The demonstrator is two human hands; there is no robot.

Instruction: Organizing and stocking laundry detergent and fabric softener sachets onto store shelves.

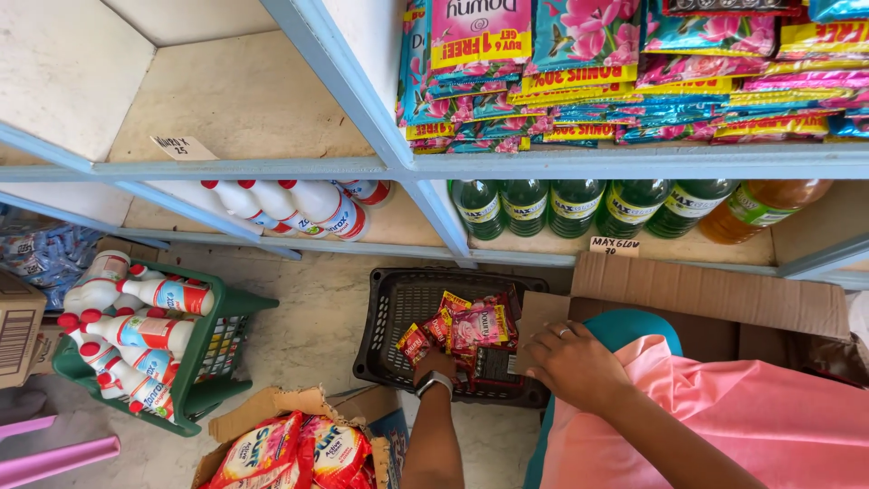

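The left hand pinches a bunch of pink and red sachets over the black basket on the floor, while the right hand rests spread on a cardboard flap just right.

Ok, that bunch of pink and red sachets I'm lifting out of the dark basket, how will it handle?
The bunch of sachets looks thin and flat, so probably light and floppy. It fans out unevenly above the left hand, so loose ends may sag or swing. The glossy film suggests they could slip against one another; the right hand rests nearby on the cardboard box.
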